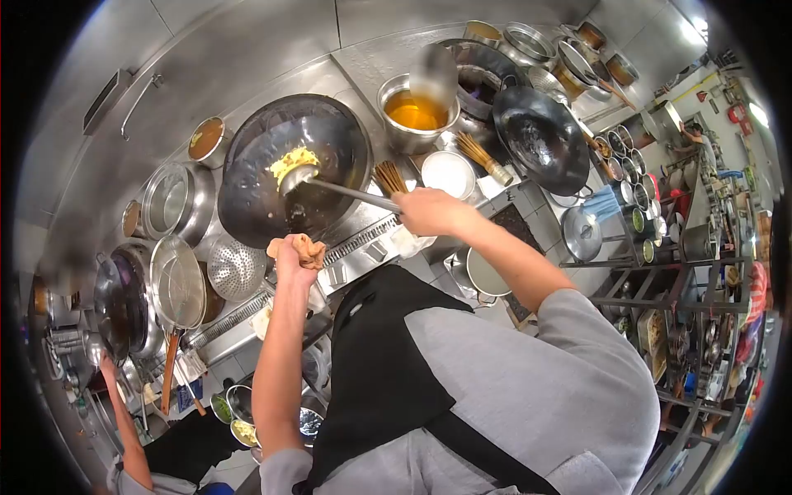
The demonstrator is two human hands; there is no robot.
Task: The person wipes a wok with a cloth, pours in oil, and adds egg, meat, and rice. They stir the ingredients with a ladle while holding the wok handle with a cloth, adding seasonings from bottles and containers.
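A large dark wok (338,140) sits on the range in front of me, with yellow scrambled egg (295,160) on its inner wall. My right hand (431,211) is closed around the handle of a long metal ladle (351,192), whose bowl rests against the egg. At the wok's near edge, my left hand (289,252) is closed on a folded tan cloth (308,251). The cloth hides whatever part of the wok rim or handle lies under it. Just left of that hand lies a round perforated skimmer (236,268).
A steel pot of amber oil (415,111) stands beyond the wok, near bamboo brushes (474,148) and a white-filled bowl (448,175). Another wok (542,140) leans at right. Left are a mesh strainer (177,280) and steel basins (167,200). A co-worker's arm (124,421) shows lower left; shelves (660,285) stand right.
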